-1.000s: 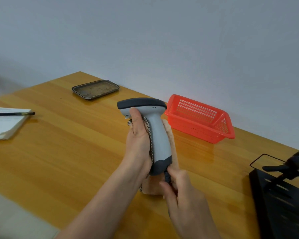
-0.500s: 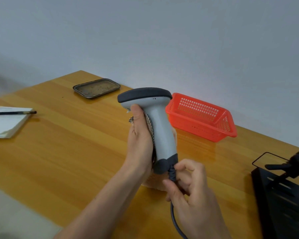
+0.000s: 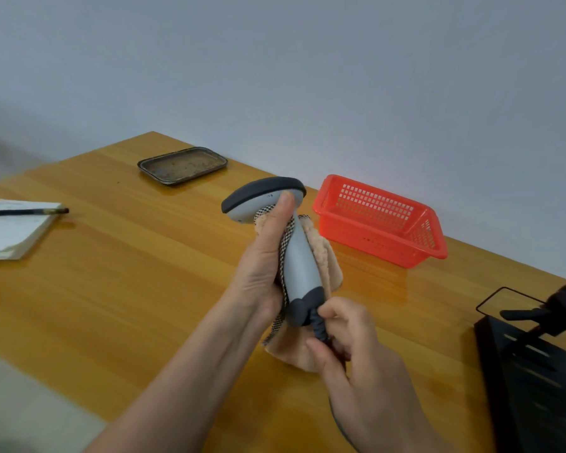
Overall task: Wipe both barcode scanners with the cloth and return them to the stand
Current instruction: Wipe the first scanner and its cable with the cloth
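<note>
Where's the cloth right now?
Head view, centre: the cloth is wrapped around the scanner handle, pressed there by the left hand, just left of the red basket.

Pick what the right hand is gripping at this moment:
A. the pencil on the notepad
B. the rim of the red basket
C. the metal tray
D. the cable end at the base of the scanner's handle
D: the right hand pinches the dark cable boot at the bottom of the scanner, while the left hand presses the cloth around its handle.
</note>
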